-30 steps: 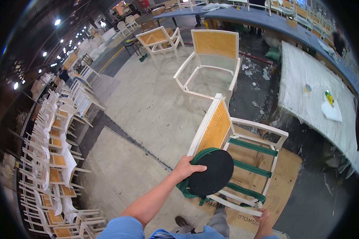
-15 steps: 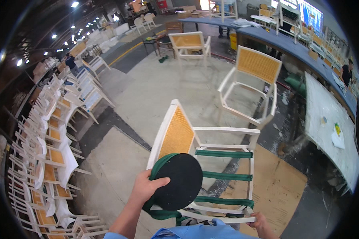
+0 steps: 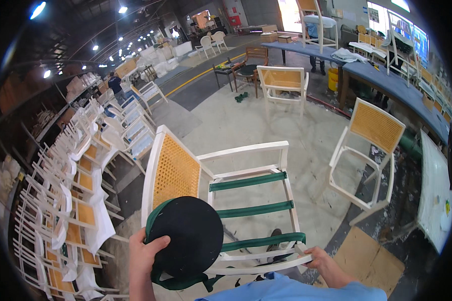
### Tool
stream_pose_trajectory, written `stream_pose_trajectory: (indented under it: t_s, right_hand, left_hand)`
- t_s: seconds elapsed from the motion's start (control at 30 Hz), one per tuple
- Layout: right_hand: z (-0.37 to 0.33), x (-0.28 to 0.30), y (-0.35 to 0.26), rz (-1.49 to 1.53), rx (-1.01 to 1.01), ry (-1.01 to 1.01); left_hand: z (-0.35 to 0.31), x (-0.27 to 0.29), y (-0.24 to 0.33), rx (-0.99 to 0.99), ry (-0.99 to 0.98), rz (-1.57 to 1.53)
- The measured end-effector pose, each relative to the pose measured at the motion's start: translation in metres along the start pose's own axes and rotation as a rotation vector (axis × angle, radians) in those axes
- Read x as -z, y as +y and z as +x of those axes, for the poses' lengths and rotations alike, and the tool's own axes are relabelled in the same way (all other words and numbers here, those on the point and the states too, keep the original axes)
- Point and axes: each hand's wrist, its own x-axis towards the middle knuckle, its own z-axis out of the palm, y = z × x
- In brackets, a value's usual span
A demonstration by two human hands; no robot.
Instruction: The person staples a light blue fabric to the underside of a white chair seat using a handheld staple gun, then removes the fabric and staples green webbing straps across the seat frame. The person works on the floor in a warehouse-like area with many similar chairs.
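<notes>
My left hand [image 3: 144,253] is closed on a roll of green webbing with a round black disc [image 3: 188,236] on its side, the thumb lying over the disc. A loose green tail hangs below the roll. Beyond and partly behind it is a white wooden armchair frame [image 3: 243,151] with a woven cane back [image 3: 178,168]. Several green webbing straps [image 3: 251,181] run across its seat opening. My right hand [image 3: 319,258] grips the frame at its near right corner. The roll hides the lower part of the cane back and the straps' left ends.
Another white cane-back armchair frame [image 3: 369,160] stands at right, one more [image 3: 282,90] farther back. Stacked white chairs [image 3: 80,215] line the left. A flat cardboard sheet [image 3: 369,261] lies on the floor at lower right. A blue-topped workbench [image 3: 371,75] runs along the back right.
The view has swung left and up. The chair frame has shifted left over the floor, away from the cardboard, and tilted somewhat. Both hands keep their holds.
</notes>
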Motion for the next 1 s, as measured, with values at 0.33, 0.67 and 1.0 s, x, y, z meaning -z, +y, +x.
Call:
stream_pose_trajectory:
  t_s: [0.33,0.67,1.0]
  right_hand:
    - [0.113,-0.272,-0.248,-0.173,-0.091,-0.040]
    - [0.261,-0.525,-0.436,-0.114,-0.021,-0.044]
    - [0.382,-0.711,-0.612,0.001,0.007,0.003]
  left_hand:
    - [0.279,-0.068,0.072,-0.029,0.159,-0.055]
    - [0.631,-0.127,0.112,-0.055,0.076,-0.098]
    - [0.961,-0.221,0.169,-0.034,-0.031,-0.070]
